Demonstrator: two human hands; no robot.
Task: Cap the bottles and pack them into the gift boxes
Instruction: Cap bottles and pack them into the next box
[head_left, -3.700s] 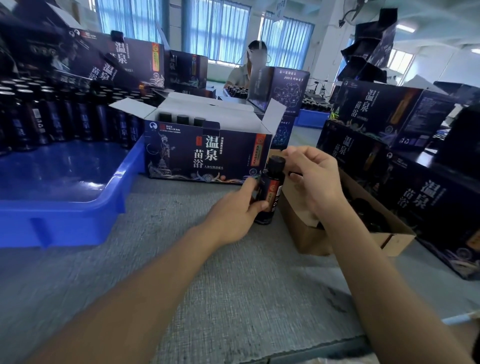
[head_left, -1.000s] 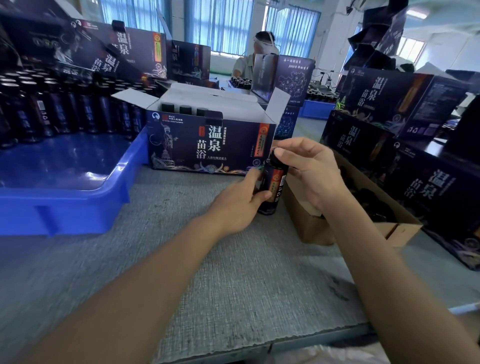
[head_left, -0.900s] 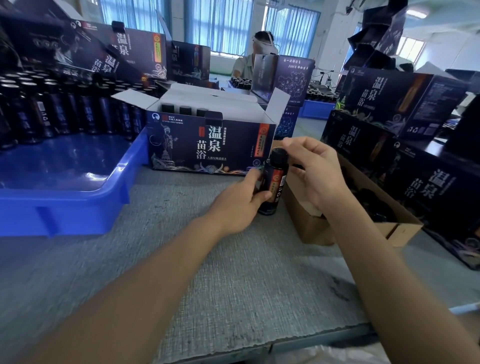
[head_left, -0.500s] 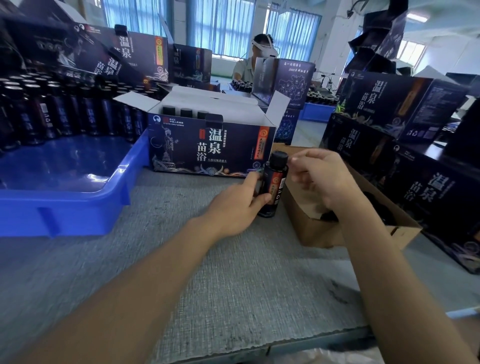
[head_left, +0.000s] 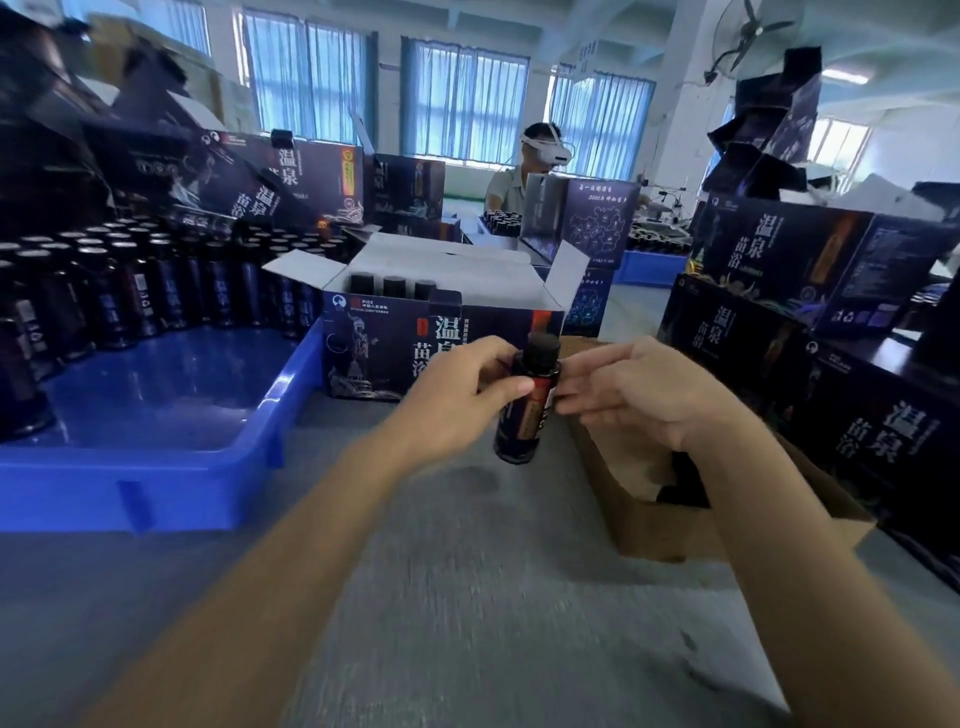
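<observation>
A small dark bottle (head_left: 524, 421) with a black cap and an orange label hangs slightly tilted above the grey table. My left hand (head_left: 457, 395) grips its upper body, thumb across the front. My right hand (head_left: 639, 395) is just to its right, fingertips at the bottle's side, fingers loosely bent; whether they pinch it is unclear. Behind stands an open dark gift box (head_left: 379, 343) with white flaps, and three capped bottles (head_left: 392, 287) show in its back-left row.
A blue tray (head_left: 208, 467) at the left holds several rows of dark bottles (head_left: 156, 291). A brown carton (head_left: 654, 519) of black caps sits under my right hand. Closed gift boxes (head_left: 857, 415) stack at the right. A person with a headset works behind.
The bottle has been lifted off the table by my left hand. My right hand left the cap and came down beside the bottle's body.
</observation>
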